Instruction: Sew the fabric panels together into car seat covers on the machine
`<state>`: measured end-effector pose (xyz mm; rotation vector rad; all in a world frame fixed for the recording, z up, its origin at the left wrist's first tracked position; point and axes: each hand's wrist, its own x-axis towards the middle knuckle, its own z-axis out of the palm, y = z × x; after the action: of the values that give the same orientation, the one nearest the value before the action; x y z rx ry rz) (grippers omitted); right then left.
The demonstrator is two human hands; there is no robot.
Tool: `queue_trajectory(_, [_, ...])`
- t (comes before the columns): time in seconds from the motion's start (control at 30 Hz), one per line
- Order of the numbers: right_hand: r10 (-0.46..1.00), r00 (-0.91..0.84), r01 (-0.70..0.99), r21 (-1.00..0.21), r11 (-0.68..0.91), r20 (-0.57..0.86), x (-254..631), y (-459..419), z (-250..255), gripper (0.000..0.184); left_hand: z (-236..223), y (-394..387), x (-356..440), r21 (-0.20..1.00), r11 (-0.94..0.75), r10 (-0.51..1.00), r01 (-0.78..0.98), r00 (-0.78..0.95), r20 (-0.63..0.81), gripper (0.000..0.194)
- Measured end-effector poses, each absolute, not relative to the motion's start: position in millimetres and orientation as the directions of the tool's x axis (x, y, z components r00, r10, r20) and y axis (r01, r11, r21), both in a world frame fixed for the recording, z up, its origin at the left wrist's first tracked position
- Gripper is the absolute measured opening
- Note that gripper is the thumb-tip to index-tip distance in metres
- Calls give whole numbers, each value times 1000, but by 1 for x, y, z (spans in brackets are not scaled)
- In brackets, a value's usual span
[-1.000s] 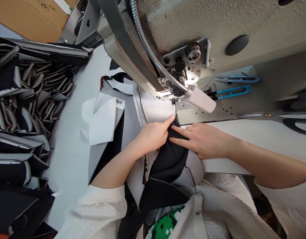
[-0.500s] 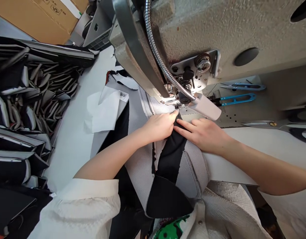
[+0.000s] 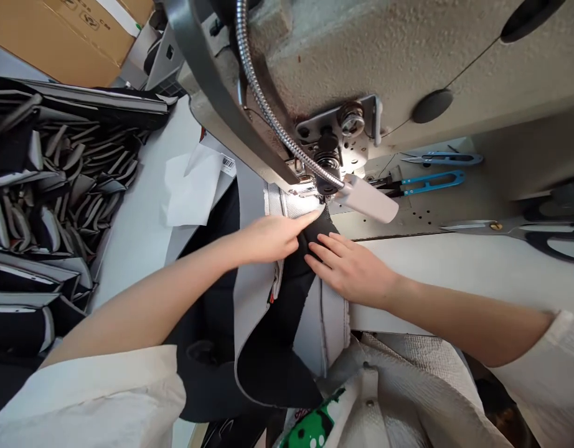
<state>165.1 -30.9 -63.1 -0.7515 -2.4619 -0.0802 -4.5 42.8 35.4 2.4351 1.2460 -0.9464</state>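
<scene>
Cloth (image 3: pixel 287 292) slid fwd; L hand (image 3: pixel 271 238), R hand (image 3: pixel 355 270) nr its edge (image 3: pixel 329 221), tabletop (image 3: pixel 455 267) beyond.

**Cutters right, stock left**

Blue snips (image 3: pixel 427 179) and paler blue snips (image 3: pixel 448 158) lie near each other; black-handled scissors (image 3: pixel 506 229) below, cut by frame edge. Left: piled black-and-grey pieces (image 3: pixel 67 168). Top left: cardboard box (image 3: pixel 67 40), grey crate (image 3: pixel 163 68) beside it.

A small lamp (image 3: pixel 368 199) shines above a white table (image 3: pixel 132 261) — beyond, a cardboard box (image 3: pixel 58 43) and probably a grey crate (image 3: pixel 160 65)
</scene>
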Motion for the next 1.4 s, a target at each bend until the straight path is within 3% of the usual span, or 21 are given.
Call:
queue_trajectory(0.1, [505,-686,541,-97,835,524,164,-31,-61,31,34,60,-11,248,-540,539,804,557,-631,67])
queue_trajectory(0.2, [529,-685,559,-103,823,501,168,-26,-61,33,27,66,-6,371,-517,533,771,630,-565,62])
queue_trajectory(0.37, [588,-646,577,-193,793,487,163,-16,-69,34,16,62,10,269,-517,647,813,577,-499,45])
queue_trajectory(0.47, [580,-683,494,-304,815,445,171,-8,-68,40,13,56,16,176,-513,710,840,531,-462,43])
queue_trajectory(0.6, [487,-814,301,-488,819,316,204,1,-44,52,15,37,17,109,-518,755,848,513,-409,46])
queue_trajectory(0.67, [464,-860,293,-539,790,213,218,1,-29,49,19,22,12,58,-564,752,824,542,-376,51])
queue_trajectory(0.73, [452,-879,333,-479,812,154,221,-2,-19,34,25,7,3,-66,-598,767,799,547,-335,68])
queue_trajectory(0.8, [447,-881,390,-298,871,153,210,-9,-16,9,31,-2,-11,-205,-598,791,775,529,-307,83])
queue_trajectory(0.83, [436,-882,405,-185,895,178,200,-13,-18,6,34,-3,-18,-261,-590,802,764,514,-305,85])
queue_trajectory(0.9, [417,-873,433,10,901,255,179,-22,-26,18,37,2,-33,-340,-587,807,734,495,-323,78])
queue_trajectory(0.97, [386,-849,451,112,886,362,162,-29,-36,21,37,12,-43,-395,-591,805,703,491,-332,64])
queue_trajectory(1.07, [402,-785,504,108,857,471,154,-37,-49,20,36,25,-46,-424,-609,793,670,539,-286,48])
queue_trajectory(1.17, [489,-723,581,47,813,489,155,-43,-57,16,38,24,-33,-429,-644,761,633,588,-273,37])
queue_trajectory(1.27, [537,-686,632,36,774,491,154,-47,-62,31,38,17,-15,-404,-669,741,624,598,-305,33])
queue_trajectory(1.4, [537,-674,657,79,750,507,148,-49,-64,39,32,16,-4,-331,-682,730,652,586,-352,55])
